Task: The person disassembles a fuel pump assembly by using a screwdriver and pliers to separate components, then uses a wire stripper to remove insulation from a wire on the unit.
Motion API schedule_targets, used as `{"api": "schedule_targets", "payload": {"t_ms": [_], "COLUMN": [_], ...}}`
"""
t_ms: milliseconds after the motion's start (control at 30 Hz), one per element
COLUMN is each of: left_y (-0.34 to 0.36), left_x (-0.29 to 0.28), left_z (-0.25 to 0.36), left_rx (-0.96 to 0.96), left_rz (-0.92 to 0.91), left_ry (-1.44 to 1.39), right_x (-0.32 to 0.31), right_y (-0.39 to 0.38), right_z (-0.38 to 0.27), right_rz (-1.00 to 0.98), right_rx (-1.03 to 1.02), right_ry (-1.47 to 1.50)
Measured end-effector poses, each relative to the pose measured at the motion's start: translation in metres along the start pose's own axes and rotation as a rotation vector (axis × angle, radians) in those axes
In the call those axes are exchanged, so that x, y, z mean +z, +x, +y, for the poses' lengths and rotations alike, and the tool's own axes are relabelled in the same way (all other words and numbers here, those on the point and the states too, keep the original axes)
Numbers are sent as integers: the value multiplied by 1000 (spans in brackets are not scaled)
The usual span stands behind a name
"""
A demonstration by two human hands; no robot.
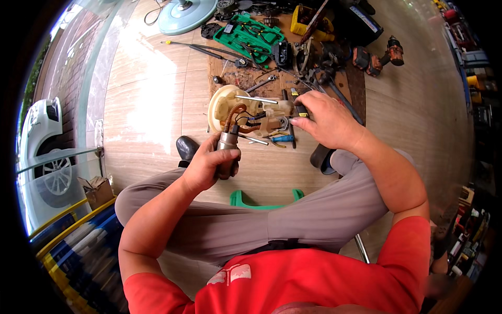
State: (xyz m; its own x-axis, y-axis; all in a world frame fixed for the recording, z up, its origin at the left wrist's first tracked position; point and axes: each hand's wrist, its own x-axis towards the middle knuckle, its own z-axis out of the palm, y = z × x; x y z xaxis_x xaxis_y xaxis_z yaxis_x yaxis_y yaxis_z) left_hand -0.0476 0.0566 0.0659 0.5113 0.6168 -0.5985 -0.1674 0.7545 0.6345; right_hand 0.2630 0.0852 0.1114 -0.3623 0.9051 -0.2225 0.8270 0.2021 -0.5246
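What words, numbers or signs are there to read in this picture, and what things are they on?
None can be read clearly.
Black box: a pale strip, too small to read.
Red shirt: a pale patch on the chest, no letters I can make out.
Cylinder in the left hand: no readable marks.
Goods at the right edge: too small and blurred.

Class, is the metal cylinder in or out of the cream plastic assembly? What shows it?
Out: the left hand holds the metal cylinder outside the cream plastic assembly, a brown ribbed hose curving between them.
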Motion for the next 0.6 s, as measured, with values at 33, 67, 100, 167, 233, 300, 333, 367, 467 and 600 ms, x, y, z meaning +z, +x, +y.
{"api": "schedule_targets", "payload": {"t_ms": [33, 67, 100, 167, 233, 300, 333, 367, 467, 600], "left_y": [1, 2, 2, 4, 6, 10, 12, 13, 11, 2], "left_x": [0, -1, -2, -4, -6, -12, -14, -16, -12, -2], "left_z": [0, -1, -2, -4, -8, -10, -11, -12, -10, -3], "left_rx": [-8, -17, -25, -46, -76, -96, -100, -103, -112, -118], "left_rz": [-11, -22, -29, -16, 2, 22, 19, 16, 64, 68], "left_ry": [-61, -122, -184, -222, -265, -243, -258, -273, -284, -475], "right_x": [0, 1, 1, 2, 5, 4, 5, 7, 4, -2], "right_y": [0, -1, -1, -1, -2, -1, -1, -2, -3, -1], "right_z": [0, 1, 1, 2, 3, 2, 3, 5, 1, -6], "right_rz": [3, 5, 6, 14, 16, 24, 30, 36, 15, 23], "right_rx": [1, 1, 0, -15, -17, -10, -17, -23, -42, -88], "right_ry": [-3, -7, -9, -20, -23, -27, -25, -24, -12, 17]}}
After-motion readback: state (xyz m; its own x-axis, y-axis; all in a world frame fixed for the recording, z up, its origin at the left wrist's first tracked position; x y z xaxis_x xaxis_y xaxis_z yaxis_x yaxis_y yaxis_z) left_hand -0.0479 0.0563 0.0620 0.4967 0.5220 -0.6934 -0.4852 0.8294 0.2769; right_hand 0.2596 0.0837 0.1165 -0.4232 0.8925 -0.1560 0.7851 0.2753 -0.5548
